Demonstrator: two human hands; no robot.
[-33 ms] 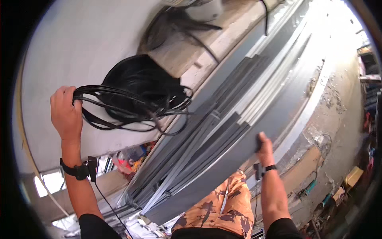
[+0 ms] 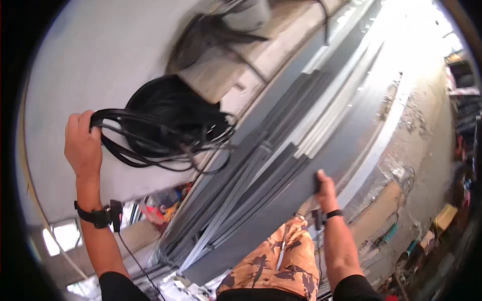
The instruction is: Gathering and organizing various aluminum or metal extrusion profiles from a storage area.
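My left hand (image 2: 83, 145) is closed round several loops of thin black cord (image 2: 135, 118), held up in front of the white wall. The loops spread to the right, past a wide black coil (image 2: 160, 103); whether the two are joined I cannot tell. My right hand (image 2: 328, 190) is at the near edge of a long grey panel (image 2: 296, 193), its thumb stretched upward. Its other fingers are hidden, and something dark shows beside the thumb. Long grey and white strips (image 2: 251, 165) lie lengthwise behind this panel.
A blurred white and dark object (image 2: 246, 17) sits on a ledge at the top. Colourful scraps (image 2: 158, 208) lie below the white wall (image 2: 75, 65). To the right, the floor (image 2: 427, 145) carries debris, a yellow block (image 2: 445, 218) and a teal-handled tool (image 2: 387, 234).
The surroundings have shifted slightly left in the picture. My right hand has moved a little left and down; my left hand still holds the cord.
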